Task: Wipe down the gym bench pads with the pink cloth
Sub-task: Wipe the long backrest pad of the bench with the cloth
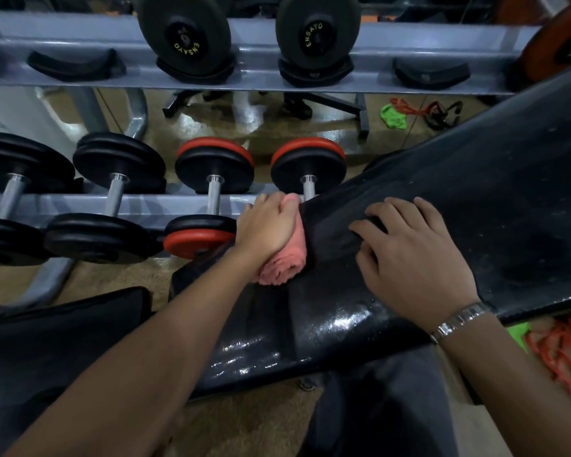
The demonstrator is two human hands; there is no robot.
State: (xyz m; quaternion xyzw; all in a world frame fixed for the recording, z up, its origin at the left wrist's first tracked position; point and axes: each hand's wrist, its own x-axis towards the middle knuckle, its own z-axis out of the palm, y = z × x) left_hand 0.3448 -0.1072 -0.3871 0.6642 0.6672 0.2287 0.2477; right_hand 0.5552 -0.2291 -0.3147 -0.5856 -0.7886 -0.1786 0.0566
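Observation:
A black inclined bench back pad (pixel 475 199) rises to the right, and a black seat pad (pixel 277 331) lies below it with a wet shine. The folded pink cloth (pixel 284 262) is pressed against the left side edge of the back pad. My left hand (pixel 267 225) grips the cloth from above. Flat on the back pad's surface rests my right hand (pixel 412 255), fingers spread, a metal watch on its wrist.
A grey dumbbell rack (pixel 119 206) with several black and red-trimmed dumbbells stands just left of and behind the bench. Another black pad (pixel 56 338) sits at lower left. Orange bands (pixel 554 351) and green items lie on the floor at right.

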